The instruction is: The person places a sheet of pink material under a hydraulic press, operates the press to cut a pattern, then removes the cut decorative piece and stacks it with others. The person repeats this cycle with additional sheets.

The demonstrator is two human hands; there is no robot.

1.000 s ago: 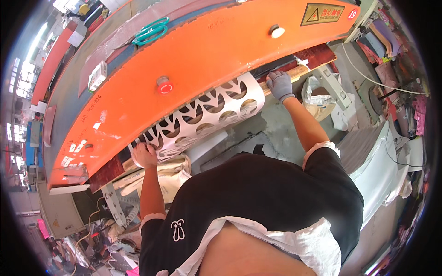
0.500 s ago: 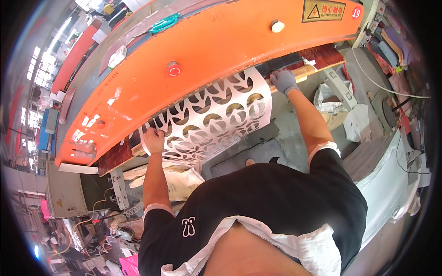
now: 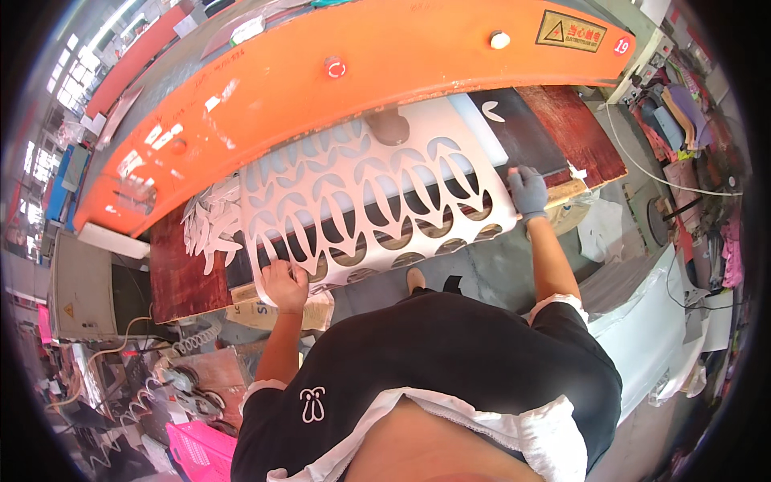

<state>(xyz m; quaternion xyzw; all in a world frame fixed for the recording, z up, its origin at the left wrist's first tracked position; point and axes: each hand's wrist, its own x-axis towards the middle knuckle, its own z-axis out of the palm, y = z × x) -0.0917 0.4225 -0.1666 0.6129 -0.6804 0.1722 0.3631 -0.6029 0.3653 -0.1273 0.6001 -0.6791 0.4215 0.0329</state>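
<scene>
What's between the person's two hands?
A pale punched sheet spreads between the left hand and the gloved right hand; the head view shows it.

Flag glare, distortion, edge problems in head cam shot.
Head view: fisheye bowing curves the orange press beam; white glare patches dot its left half; windows at upper left blow out; corners go black; cut-outs in the punched sheet read clearly.

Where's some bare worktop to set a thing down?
The red board shows bare patches at its right end, beyond the black mat, and its left end, outside the heap of white cut pieces. The middle is crowded: the perforated sheet spreads there, left hand and gloved right hand by its edges.
</scene>
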